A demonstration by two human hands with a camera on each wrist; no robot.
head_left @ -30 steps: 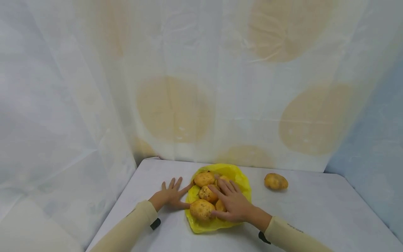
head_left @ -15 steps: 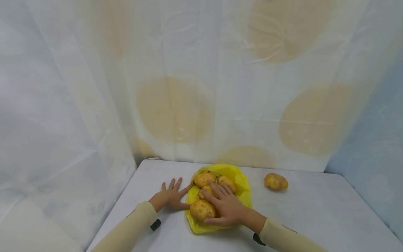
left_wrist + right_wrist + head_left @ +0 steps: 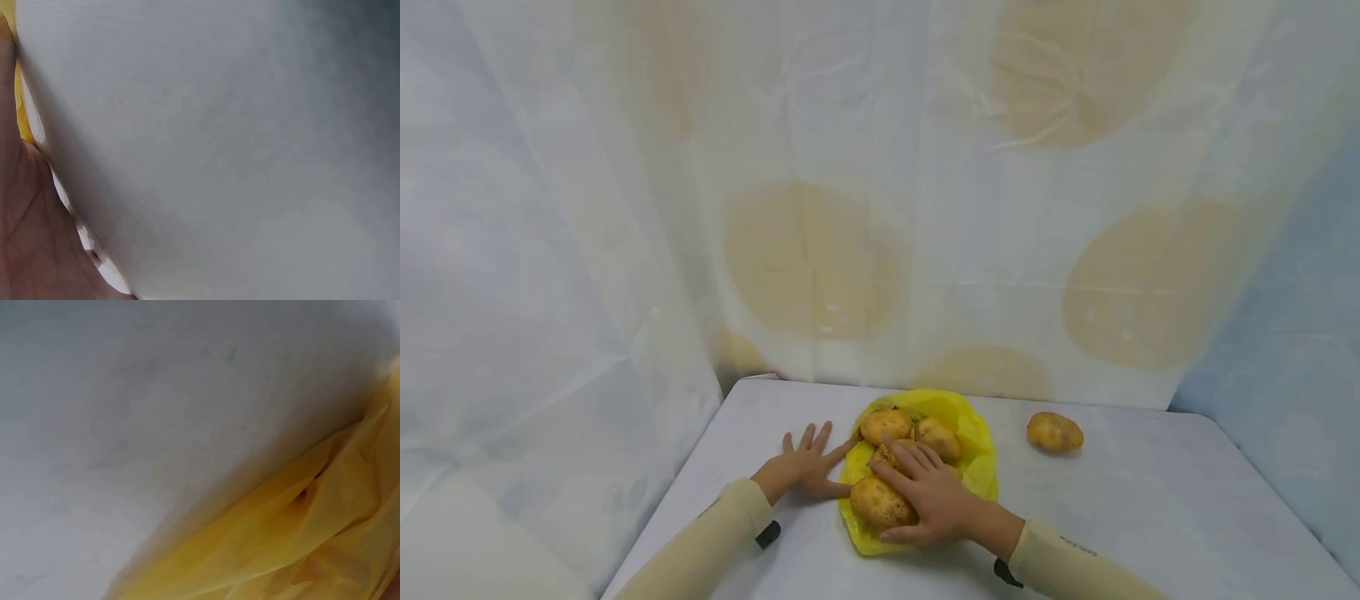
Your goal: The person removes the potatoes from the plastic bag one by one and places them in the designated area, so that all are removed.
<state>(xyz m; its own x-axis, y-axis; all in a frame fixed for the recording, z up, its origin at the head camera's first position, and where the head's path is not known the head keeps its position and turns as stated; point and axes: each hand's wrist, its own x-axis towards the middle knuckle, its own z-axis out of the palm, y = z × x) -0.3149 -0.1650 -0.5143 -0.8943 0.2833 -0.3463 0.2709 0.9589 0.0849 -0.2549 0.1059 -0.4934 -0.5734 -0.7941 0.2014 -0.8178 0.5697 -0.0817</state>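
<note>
right grip [image 3: 936,502]: shifted left | far-right bagged potato [image 3: 942,442]: now uncovered | middle potato [image 3: 883,456]: more covered

We see a bag [image 3: 979,454] of thin, wrinkled, slightly glossy plastic, potatoes [image 3: 878,502] with matt, speckled skin, and a smooth, matt counter [image 3: 1157,500].

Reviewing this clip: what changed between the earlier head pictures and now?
The right hand moved left and slightly nearer the person over the potatoes in the yellow bag, uncovering the back right one. Nothing was visibly grasped or released. The left hand and loose potato stayed put.
</note>
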